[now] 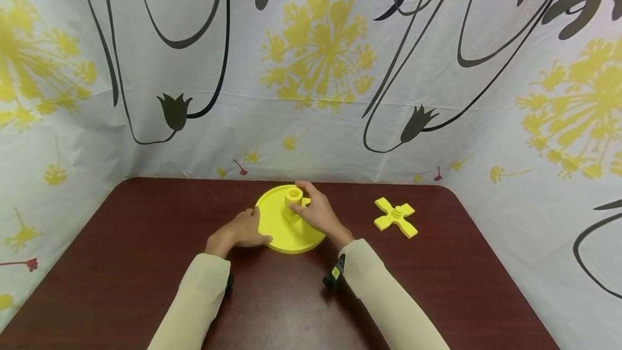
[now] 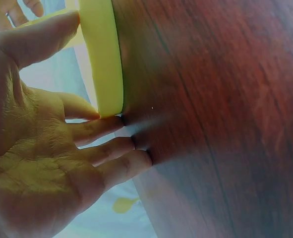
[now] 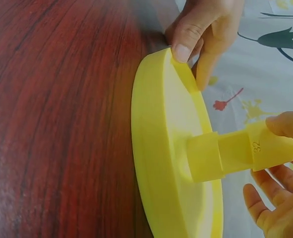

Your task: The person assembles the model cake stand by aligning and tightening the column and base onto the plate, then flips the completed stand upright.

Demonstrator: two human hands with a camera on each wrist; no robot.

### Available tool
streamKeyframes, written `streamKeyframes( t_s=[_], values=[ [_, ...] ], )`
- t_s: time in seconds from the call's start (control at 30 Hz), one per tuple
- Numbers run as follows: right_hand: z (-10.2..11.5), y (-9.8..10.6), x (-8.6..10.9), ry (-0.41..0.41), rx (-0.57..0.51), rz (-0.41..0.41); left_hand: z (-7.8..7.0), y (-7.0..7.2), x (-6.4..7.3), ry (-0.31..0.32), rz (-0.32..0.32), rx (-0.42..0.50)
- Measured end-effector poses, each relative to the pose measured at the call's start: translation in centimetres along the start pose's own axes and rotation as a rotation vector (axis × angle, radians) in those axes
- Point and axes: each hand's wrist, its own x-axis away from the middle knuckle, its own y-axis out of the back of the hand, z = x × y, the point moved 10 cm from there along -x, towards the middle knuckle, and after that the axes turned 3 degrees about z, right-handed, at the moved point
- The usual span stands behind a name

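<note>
Plain yellow covers the round plate (image 1: 291,239), its post (image 1: 293,202) and the cross-shaped piece (image 1: 397,214) at right, the counter (image 1: 272,307) is reddish brown with darker grain streaks, the sleeves (image 1: 196,296) cream, the far cloth (image 1: 146,74) white with yellow blossoms (image 1: 320,50), dark-grey tulips (image 1: 175,112) and red sprigs (image 1: 243,171).

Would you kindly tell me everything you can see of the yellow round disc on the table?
The yellow round disc, smooth and plastic-looking, lies flat on the dark reddish-brown, wood-grained table. It has a thick edge, and a stepped yellow post, marked 32 and open at the top, stands upright near its middle. The person's left hand touches the disc's edge with thumb and fingers; the right hand holds the post's upper part.
</note>
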Motion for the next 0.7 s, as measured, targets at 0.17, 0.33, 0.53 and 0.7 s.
streamKeyframes(
  t_s=[0.17, 0.33, 0.53, 0.7],
  values=[
    [0.31, 0.08, 0.08, 0.005, 0.000, -0.004, -0.12, 0.12, 0.21, 0.009, 0.000, 0.001],
    [0.15, 0.11, 0.06, 0.000, 0.001, -0.026, 0.11, -0.03, 0.04, 0.017, 0.000, -0.003],
    [0.05, 0.20, 0.06, -0.002, 0.010, -0.060, 0.27, -0.10, -0.16, 0.023, -0.008, -0.006],
    [0.03, 0.28, 0.00, -0.004, 0.029, -0.080, 0.18, -0.04, -0.16, 0.042, -0.016, -0.022]
  ],
)
